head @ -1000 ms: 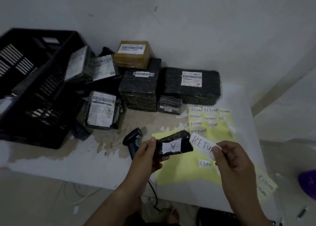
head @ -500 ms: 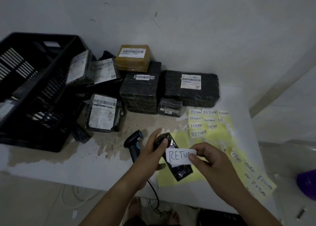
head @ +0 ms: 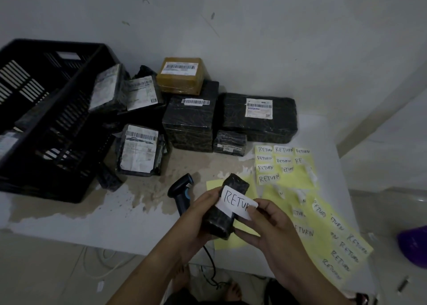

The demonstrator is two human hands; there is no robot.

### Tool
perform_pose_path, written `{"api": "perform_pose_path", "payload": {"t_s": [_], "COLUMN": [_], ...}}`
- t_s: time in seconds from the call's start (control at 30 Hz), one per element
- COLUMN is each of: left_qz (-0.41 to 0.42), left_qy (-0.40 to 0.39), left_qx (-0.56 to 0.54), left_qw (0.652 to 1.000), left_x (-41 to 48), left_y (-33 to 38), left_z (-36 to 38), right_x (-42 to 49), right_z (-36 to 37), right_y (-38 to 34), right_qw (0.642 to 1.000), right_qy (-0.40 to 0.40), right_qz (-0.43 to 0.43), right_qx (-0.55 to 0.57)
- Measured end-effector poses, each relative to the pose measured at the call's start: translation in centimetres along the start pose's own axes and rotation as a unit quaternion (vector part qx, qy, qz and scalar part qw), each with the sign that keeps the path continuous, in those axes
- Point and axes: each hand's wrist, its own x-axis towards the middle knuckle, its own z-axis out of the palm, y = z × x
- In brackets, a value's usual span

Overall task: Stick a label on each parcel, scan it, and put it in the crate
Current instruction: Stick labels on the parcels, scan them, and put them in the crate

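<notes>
My left hand [head: 196, 214] grips a small black wrapped parcel [head: 221, 219], held over the table's front edge. A white label [head: 235, 203] reading RETURN lies across the parcel's top. My right hand [head: 270, 226] pinches the label's right end against the parcel. A black barcode scanner [head: 181, 193] with a blue trim lies on the table just left of my left hand. The black slatted crate [head: 69, 110] stands at the far left, with a parcel partly visible inside it.
Several black parcels and one brown box [head: 180, 76] with barcode labels are piled against the wall beside the crate. Yellow sheets [head: 295, 182] of RETURN stickers cover the table's right side. The scanner's cable [head: 210, 265] hangs off the front edge. A purple object [head: 413, 244] sits at the right.
The right hand brought the RETURN label from the right onto the parcel. The left hand turned the parcel from lying crosswise to pointing away from me.
</notes>
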Motion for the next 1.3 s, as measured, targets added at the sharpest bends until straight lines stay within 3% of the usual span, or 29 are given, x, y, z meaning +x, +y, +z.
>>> {"api": "perform_pose_path", "payload": {"t_s": [0.13,0.3,0.47,0.83,1.1,1.3], "left_qz": [-0.028,0.011,-0.002,-0.002,0.035,0.032], "left_qy": [-0.010,-0.003,0.025,0.001,-0.041,-0.055], "left_qx": [-0.097,0.019,0.037,0.061,0.092,0.081], "left_qw": [0.995,1.000,0.999,0.998,0.994,0.995], "left_x": [0.1,-0.2,-0.1,-0.5,-0.4,-0.1], "left_y": [0.1,0.7,0.8,0.8,0.7,0.7], "left_z": [-0.8,-1.1,-1.0,-1.2,-1.4,-2.0], "right_x": [-0.1,0.3,0.4,0.6,0.3,0.6], "right_z": [-0.4,-1.3,-0.9,0.0,0.1,-0.1], "right_y": [-0.8,-2.9,-3.7,-2.6,-2.3,-1.8], "right_qw": [0.991,0.939,0.891,0.888,0.815,0.801], "right_qy": [-0.002,-0.011,-0.058,-0.028,0.017,0.076], "right_qz": [-0.070,-0.195,-0.235,-0.259,-0.316,-0.326], "right_qx": [-0.111,-0.282,-0.384,-0.378,-0.486,-0.497]}}
